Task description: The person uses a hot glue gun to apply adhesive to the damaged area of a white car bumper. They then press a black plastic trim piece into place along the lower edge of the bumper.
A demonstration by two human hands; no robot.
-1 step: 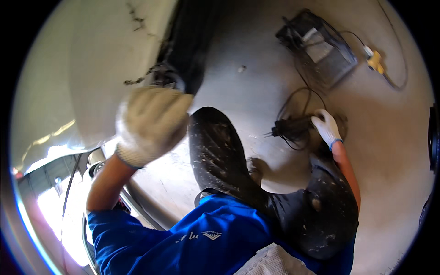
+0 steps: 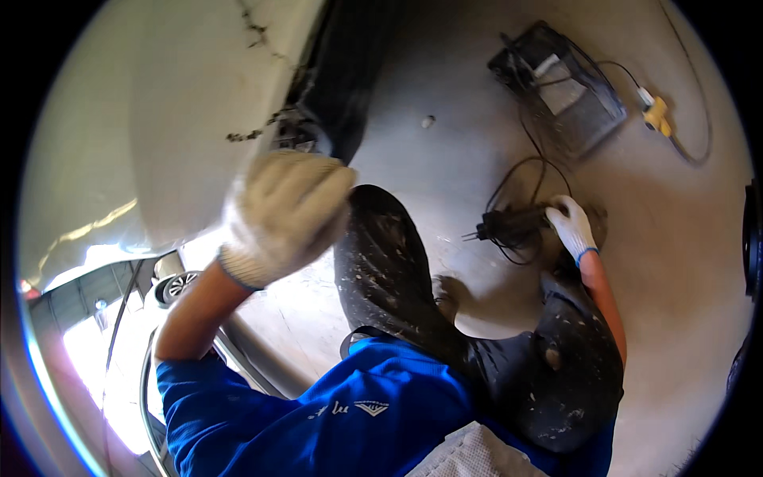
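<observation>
My left hand (image 2: pixel 290 208), in a white knitted glove, is raised in front of the pale car panel (image 2: pixel 183 119). Its fingers are curled closed, and whatever they may hold is hidden. Low on the right, my gloved right hand (image 2: pixel 571 226) grips the end of a dark, elongated tool (image 2: pixel 520 221), whose exact kind I cannot make out. Black cord (image 2: pixel 513 171) loops around the tool, and a two-pronged plug (image 2: pixel 482 230) lies at its left end. Jagged dark breaks (image 2: pixel 254 131) run along the panel near its black lower trim (image 2: pixel 338 95).
A black plastic tray-like case (image 2: pixel 584 119) lies on the grey floor at the far right. A yellow connector (image 2: pixel 656 117) joins cables beside it. My bent knees (image 2: pixel 381 254) are between my hands. Another car's wheel (image 2: pixel 176 288) shows at the left.
My left hand has shifted slightly to the right in the picture. The whole view has also moved a little; my right hand stays on the dark tool.
</observation>
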